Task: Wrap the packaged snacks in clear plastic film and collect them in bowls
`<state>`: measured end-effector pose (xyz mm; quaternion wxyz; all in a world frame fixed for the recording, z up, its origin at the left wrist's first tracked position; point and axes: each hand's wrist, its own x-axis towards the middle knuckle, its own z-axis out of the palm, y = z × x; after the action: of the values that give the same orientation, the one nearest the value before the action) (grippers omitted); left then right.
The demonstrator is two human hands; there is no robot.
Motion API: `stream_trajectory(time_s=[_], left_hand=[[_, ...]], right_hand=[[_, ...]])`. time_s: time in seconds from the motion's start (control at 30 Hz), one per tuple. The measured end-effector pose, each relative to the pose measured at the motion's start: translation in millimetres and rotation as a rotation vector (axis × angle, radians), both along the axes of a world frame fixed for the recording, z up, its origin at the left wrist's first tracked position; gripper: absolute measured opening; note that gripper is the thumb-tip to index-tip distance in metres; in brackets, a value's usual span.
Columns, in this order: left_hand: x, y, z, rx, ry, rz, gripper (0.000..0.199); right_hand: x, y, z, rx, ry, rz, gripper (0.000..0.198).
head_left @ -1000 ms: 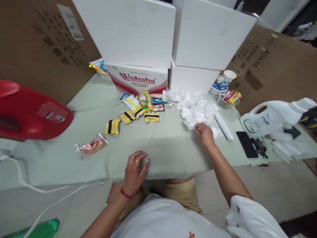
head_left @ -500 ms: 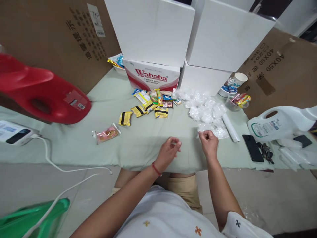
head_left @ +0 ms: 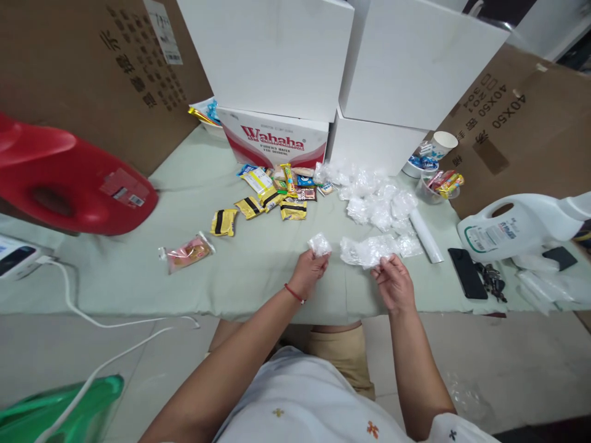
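Observation:
My left hand (head_left: pixel 310 272) pinches a small crumpled piece of clear plastic (head_left: pixel 319 244) above the front of the table. To its right, my right hand (head_left: pixel 393 283) grips the near edge of a longer strip of clear plastic bags (head_left: pixel 367 250), which stretches out to the left of the fingers. A gap separates the two pieces. Behind them lies a heap of crumpled clear plastic (head_left: pixel 376 200). Beyond my left hand are several yellow-and-black wrapped snacks (head_left: pixel 293 210) among other small packets. A pink snack in a clear wrapper (head_left: pixel 188 252) lies apart, on the left.
A white roll (head_left: pixel 425 235) lies right of the heap, near a black phone (head_left: pixel 467 274) and keys (head_left: pixel 492 282). White boxes (head_left: pixel 277 55) rise at the back. A red jug (head_left: pixel 83 178) stands left, a white jug (head_left: pixel 517 227) right. A cable (head_left: pixel 69 277) crosses the left front edge.
My left hand, formerly without anything visible in it, now holds a small piece of clear plastic. My right hand has lifted a plastic strip off the heap's near side. The view shifted slightly.

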<state>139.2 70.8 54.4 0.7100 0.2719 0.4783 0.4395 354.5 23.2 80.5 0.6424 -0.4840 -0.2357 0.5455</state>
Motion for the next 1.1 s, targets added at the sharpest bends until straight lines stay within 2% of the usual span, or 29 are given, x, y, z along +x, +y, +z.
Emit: stream_trajectory(time_s=[0.07,0.17,0.2,0.27,0.33,0.4,0.47,0.53,0.57,0.6,0.67,0.8,0.87,0.97,1.03,1.1], left_hand=[[-2.9,6.8,-0.6,-0.02,0.015,0.03,0.057],[4.2,19.8,5.4,0.014,-0.017,-0.055,0.054],[8.5,23.5,9.1,0.038,-0.01,-0.104,0.058],[16.7,27.8,18.1,0.134,0.124,-0.167,0.083],[21.5,25.4,27.1,0.357,0.42,-0.127,0.106],[21.9,16.4,33.5,0.711,0.722,-0.079,0.104],[19.4,4.0,35.0,1.064,0.887,-0.132,0.084],[16.4,-6.8,31.2,1.252,0.916,-0.269,0.049],[15.2,-10.8,27.7,1.258,0.9,-0.324,0.032],[14.1,-13.6,23.8,1.215,0.876,-0.35,0.024],[11.6,-17.0,16.5,1.074,0.806,-0.33,0.028],[-3.8,-22.2,9.3,0.883,0.621,-0.226,0.026],[-20.3,-25.7,7.2,0.732,0.515,-0.15,0.028],[-52.4,-32.6,1.8,0.464,0.344,0.003,0.036],[-72.8,-38.6,-2.6,0.358,0.247,0.071,0.04],[-88.4,-45.1,-5.7,0.32,0.204,0.105,0.041]], right_hand=[[7.6,0.9,3.4,0.019,0.133,-0.105,0.042],[14.5,0.1,5.3,0.036,0.208,-0.184,0.045],[15.3,-0.8,4.8,0.031,0.212,-0.193,0.045],[15.3,-3.4,2.7,0.013,0.191,-0.203,0.046],[13.9,-7.1,0.6,-0.003,0.133,-0.219,0.046],[11.4,-11.0,-0.1,-0.015,0.054,-0.218,0.045],[7.1,-14.2,1.1,-0.031,-0.006,-0.16,0.045],[-0.5,-15.6,3.3,-0.048,-0.035,-0.059,0.043],[-5.9,-15.5,4.3,-0.047,-0.045,-0.018,0.042],[-12.4,-15.0,4.9,-0.041,-0.058,0.019,0.04],[-27.7,-13.4,4.3,-0.021,-0.117,0.094,0.036],[-53.4,-11.8,-4.1,-0.024,-0.344,0.245,0.045],[-55.6,-11.7,-8.2,-0.046,-0.389,0.203,0.039],[-41.5,-6.2,-7.6,-0.077,-0.416,0.023,0.042],[-23.8,6.3,-2.1,-0.048,-0.544,-0.116,0.042],[-4.5,27.8,5.3,0.0,-0.772,-0.224,0.038]])
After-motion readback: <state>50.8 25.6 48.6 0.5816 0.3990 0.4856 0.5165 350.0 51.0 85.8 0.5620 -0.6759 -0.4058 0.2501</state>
